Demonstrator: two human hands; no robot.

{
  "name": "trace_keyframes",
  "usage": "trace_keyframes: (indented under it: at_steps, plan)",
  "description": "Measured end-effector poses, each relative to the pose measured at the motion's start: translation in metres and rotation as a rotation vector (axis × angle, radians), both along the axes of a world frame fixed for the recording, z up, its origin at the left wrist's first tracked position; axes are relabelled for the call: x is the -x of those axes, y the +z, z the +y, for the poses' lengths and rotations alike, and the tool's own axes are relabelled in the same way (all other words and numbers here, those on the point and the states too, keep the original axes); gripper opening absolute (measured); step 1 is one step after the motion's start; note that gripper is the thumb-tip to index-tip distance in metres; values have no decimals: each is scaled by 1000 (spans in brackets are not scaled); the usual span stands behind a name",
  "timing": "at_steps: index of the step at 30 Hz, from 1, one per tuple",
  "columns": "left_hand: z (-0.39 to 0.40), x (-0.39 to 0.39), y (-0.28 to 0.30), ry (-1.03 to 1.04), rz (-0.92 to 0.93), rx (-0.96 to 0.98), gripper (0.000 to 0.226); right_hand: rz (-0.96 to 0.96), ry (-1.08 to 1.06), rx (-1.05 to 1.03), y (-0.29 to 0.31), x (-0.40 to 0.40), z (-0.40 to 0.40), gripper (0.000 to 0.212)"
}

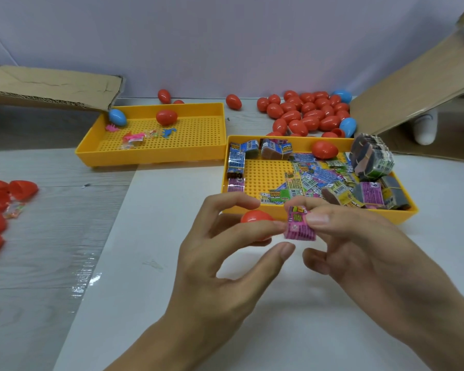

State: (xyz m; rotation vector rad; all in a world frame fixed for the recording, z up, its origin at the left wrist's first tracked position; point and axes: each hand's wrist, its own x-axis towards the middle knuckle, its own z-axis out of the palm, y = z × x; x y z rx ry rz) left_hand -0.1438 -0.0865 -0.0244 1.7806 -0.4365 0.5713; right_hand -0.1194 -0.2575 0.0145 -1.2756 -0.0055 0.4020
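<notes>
My right hand (364,253) pinches a small folded pink leaflet (299,226) between thumb and fingers, just in front of the right yellow tray (319,212). My left hand (225,253) touches the leaflet's left edge with a fingertip, its other fingers spread and loosely curled. A red plastic egg half (255,216) lies on the table behind my left fingers, partly hidden by them.
The right yellow tray holds several printed leaflets, bundles and a red egg (324,149). The left yellow tray (150,156) holds a blue egg, a red egg and small toys. A pile of red and blue eggs (308,113) lies behind. Red egg halves (0,207) lie far left. Cardboard flaps flank the table.
</notes>
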Motion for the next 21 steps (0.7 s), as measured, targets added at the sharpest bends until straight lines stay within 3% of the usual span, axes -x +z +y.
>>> trace_keyframes:
  at_steps: [6, 10, 14, 17, 21]
  plan:
    - [2, 0, -1, 53, -53, -115, 6, -5, 74, -103, -5, 0, 0, 29]
    - [2, 0, -3, 80, -75, -149, 11, -164, 38, 20, -9, 2, 3, 49]
    - [2, 0, -3, -9, 39, 50, 11, -401, -81, 207, -10, 3, 4, 22]
    - [1, -1, -1, -110, 151, 215, 25, -507, -157, 274, -9, 1, 2, 12]
    - [0, -1, -1, -149, 201, 293, 42, -536, -147, 351, -10, 1, 1, 18]
